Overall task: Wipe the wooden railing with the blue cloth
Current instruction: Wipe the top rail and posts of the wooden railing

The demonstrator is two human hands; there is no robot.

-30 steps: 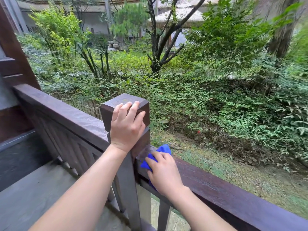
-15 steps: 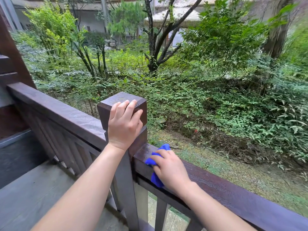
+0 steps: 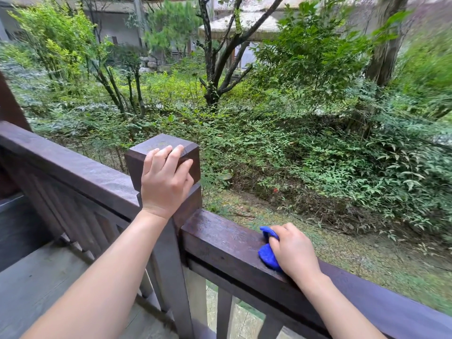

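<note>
A dark brown wooden railing (image 3: 225, 243) runs from the left edge down to the lower right, broken by a square corner post (image 3: 156, 148). My right hand (image 3: 293, 250) presses a bunched blue cloth (image 3: 267, 255) onto the top of the rail, some way right of the post. The cloth shows only at the hand's left side; the rest is under my palm. My left hand (image 3: 165, 182) grips the near face of the post, fingers curled over its top edge. The rail between post and cloth looks damp and glossy.
Upright balusters (image 3: 223, 314) stand under the rail. A grey plank deck (image 3: 36, 285) lies at the lower left. Beyond the railing a garden drops away with shrubs, a forked tree (image 3: 212, 77) and bare ground (image 3: 354, 253). A dark wooden pillar (image 3: 9, 106) rises at the far left.
My right hand has slid the blue cloth along the rail to the right, away from the post. My left hand stays on the post. The view has shifted slightly right.
</note>
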